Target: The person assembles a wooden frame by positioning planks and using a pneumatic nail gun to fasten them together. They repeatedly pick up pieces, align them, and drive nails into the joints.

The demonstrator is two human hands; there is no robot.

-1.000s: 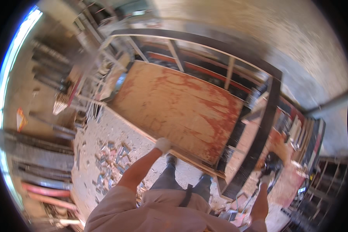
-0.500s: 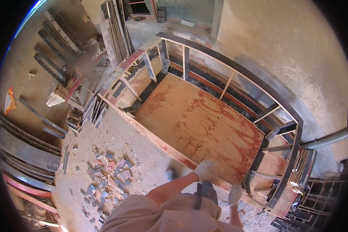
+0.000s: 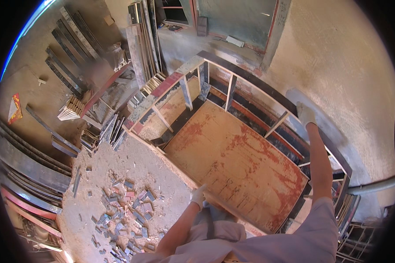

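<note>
A large rectangular wooden frame (image 3: pixel 191 179) stands in front of me, with upright posts between its rails and a reddish-stained plywood panel (image 3: pixel 232 162) inside its base. My left hand (image 3: pixel 198 196), in a pale work glove, is closed on the near rail at about its middle. My right arm stretches across the panel to the far side. There my right hand (image 3: pixel 306 115), also gloved, grips the dark far top rail (image 3: pixel 267 87). Part of each hand's fingers is hidden behind the rails.
Wood offcuts (image 3: pixel 127 206) lie scattered on the dusty floor at left. Long boards (image 3: pixel 140 52) lean upright beyond the frame's far left corner. Stacked planks (image 3: pixel 26 166) line the left side. A plastered wall (image 3: pixel 338 57) and a grey pipe (image 3: pixel 375 186) stand close on the right.
My right hand has gone from the near rail across to the far top rail. My left hand has shifted left along the near rail. The whole view has turned with my leaning forward.
</note>
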